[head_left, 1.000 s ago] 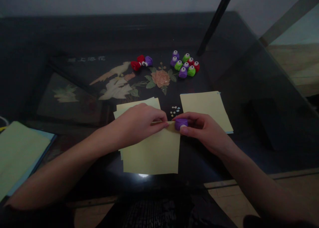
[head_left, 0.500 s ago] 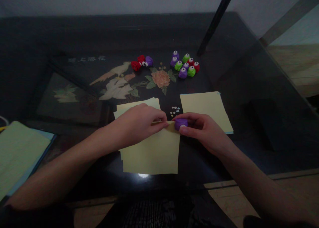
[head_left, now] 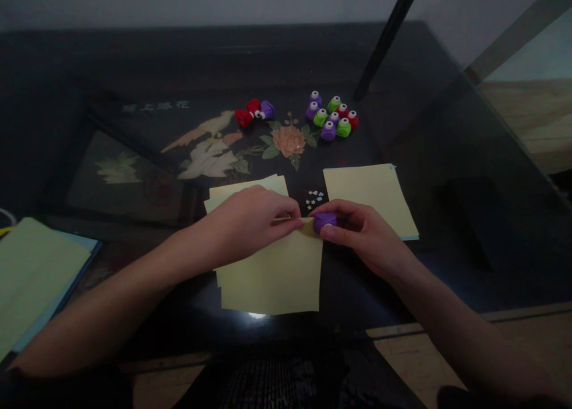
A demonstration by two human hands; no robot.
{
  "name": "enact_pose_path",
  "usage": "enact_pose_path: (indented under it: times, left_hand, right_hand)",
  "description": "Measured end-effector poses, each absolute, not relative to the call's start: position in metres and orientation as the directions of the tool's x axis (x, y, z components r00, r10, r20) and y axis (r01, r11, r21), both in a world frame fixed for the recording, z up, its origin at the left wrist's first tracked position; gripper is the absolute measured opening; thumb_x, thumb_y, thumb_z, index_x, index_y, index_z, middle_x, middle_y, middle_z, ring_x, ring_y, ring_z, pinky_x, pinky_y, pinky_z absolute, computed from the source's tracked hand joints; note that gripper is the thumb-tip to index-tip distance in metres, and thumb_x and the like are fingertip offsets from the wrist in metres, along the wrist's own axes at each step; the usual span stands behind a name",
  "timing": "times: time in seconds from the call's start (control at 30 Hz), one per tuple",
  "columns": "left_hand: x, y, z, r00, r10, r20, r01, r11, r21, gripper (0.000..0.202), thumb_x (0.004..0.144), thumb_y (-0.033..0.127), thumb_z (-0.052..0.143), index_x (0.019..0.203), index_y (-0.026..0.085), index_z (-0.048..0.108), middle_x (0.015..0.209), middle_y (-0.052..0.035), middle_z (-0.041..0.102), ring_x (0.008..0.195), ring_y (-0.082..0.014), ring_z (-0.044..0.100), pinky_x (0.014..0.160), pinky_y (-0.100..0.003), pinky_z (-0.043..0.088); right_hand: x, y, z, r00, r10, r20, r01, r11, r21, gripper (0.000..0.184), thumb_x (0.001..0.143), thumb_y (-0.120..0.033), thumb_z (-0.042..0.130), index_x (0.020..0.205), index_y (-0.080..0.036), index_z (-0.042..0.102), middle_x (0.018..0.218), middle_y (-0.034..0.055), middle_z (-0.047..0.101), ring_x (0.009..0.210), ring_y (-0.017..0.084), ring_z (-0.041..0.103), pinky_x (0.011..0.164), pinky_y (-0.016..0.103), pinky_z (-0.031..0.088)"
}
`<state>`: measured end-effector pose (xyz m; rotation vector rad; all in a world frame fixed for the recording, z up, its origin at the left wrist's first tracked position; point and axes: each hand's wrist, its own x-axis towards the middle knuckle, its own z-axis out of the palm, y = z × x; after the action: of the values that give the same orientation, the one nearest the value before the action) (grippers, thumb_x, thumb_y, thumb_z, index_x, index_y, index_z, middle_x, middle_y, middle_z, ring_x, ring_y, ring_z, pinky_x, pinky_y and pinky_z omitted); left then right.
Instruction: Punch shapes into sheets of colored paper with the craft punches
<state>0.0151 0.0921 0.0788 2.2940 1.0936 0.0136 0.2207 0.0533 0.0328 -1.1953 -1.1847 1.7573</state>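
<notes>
My left hand (head_left: 257, 221) pinches the upper edge of a sheet of yellow paper (head_left: 277, 278) between thumb and fingers. The sheet lies over other fanned sheets. In my right hand (head_left: 361, 230) is a small purple craft punch (head_left: 325, 221), gripped with the thumb at its white part. The punch sits at the sheet's upper right corner; whether the paper is inside its slot cannot be made out. Just beyond the right fingertips lie several tiny paper cut-outs (head_left: 313, 199).
Purple, green and red punches (head_left: 331, 117) stand grouped at the back, with red and purple ones (head_left: 253, 112) lying to their left. A yellow paper stack (head_left: 369, 197) is at right, a blue-edged one (head_left: 36, 272) at far left. A black pole (head_left: 386, 46) rises from the dark glossy table (head_left: 429, 159).
Almost nothing differs. My right thumb and fingers have shifted very slightly on the purple punch; the left hand keeps its hold on the sheet.
</notes>
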Motion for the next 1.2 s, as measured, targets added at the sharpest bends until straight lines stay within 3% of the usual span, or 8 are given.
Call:
enact_pose_path:
  times: [0.67, 1.2]
  left_hand:
    - [0.016, 0.090, 0.080, 0.637, 0.733, -0.237, 0.748, -0.514, 0.420, 0.021, 0.089, 0.028, 0.052, 0.084, 0.021, 0.071, 0.065, -0.0003, 0.065, 0.058, -0.0135, 0.056, 0.053, -0.024, 0.030]
    - [0.014, 0.101, 0.070, 0.588, 0.769, -0.249, 0.770, -0.440, 0.461, 0.021, 0.090, 0.029, 0.051, 0.087, 0.020, 0.071, 0.071, -0.0008, 0.067, 0.062, -0.0140, 0.057, 0.055, -0.023, 0.033]
  right_hand:
    - [0.218, 0.055, 0.026, -0.360, 0.911, -0.200, -0.117, -0.257, -0.959, 0.024, 0.069, -0.027, 0.080, 0.090, -0.022, 0.069, 0.084, -0.0015, 0.067, 0.075, 0.011, 0.061, 0.073, 0.025, 0.048]
    - [0.221, 0.062, 0.020, -0.292, 0.931, -0.219, 0.005, -0.227, -0.974, 0.033, 0.070, -0.024, 0.076, 0.101, -0.022, 0.066, 0.096, 0.0019, 0.071, 0.086, 0.015, 0.066, 0.082, 0.032, 0.052]
